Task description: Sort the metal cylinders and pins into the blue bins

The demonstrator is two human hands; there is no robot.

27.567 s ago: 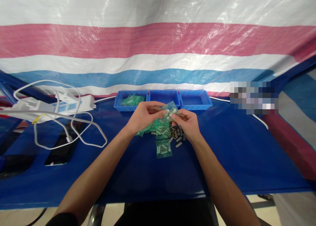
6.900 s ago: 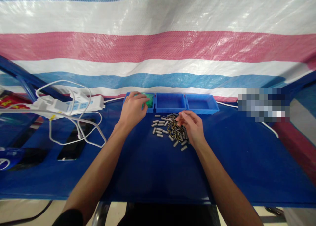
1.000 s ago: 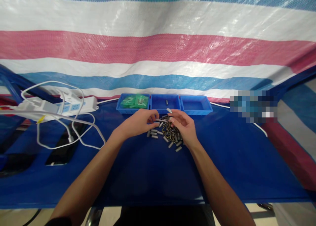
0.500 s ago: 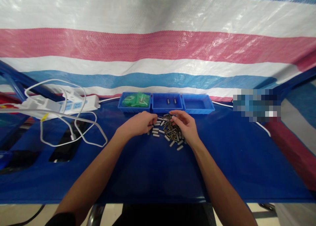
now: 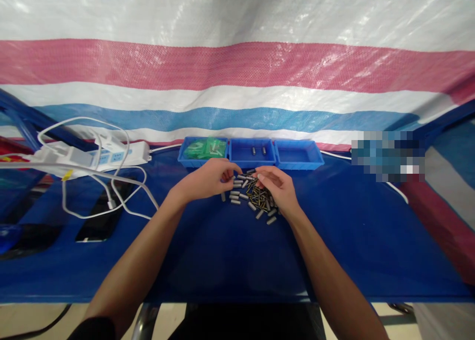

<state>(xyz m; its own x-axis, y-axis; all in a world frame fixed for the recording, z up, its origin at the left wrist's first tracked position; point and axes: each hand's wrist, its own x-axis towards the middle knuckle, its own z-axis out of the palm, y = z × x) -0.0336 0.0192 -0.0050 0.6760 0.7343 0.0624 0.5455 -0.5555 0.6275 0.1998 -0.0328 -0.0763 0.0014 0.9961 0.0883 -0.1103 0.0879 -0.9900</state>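
A heap of small parts lies on the blue tabletop between my hands: grey metal cylinders [image 5: 235, 197] and thin brass-coloured pins [image 5: 257, 195]. At the heap's left edge is my left hand [image 5: 213, 177], its thumb and forefinger spread apart over a few cylinders, with nothing visible between them. My right hand [image 5: 278, 187] rests against the heap's right side. Its thumb and forefinger tips are drawn together above the pins; whatever they pinch is too small to make out. Behind the heap, the middle blue tray [image 5: 237, 163] holds two dark cylinders [image 5: 259, 151].
Left of the middle tray, another blue tray [image 5: 181, 159] contains green plastic bags [image 5: 203, 149]. A third blue tray [image 5: 300, 165] adjoins on the right. White power strips [image 5: 139, 153], looped cables and a black phone [image 5: 97, 226] occupy the left side. Striped sheeting [image 5: 237, 65] hangs behind.
My left hand has lifted slightly, and its thumb and forefinger have parted from a closed pinch. A cylinder by the left thumb shows more fully. My right hand has barely moved.
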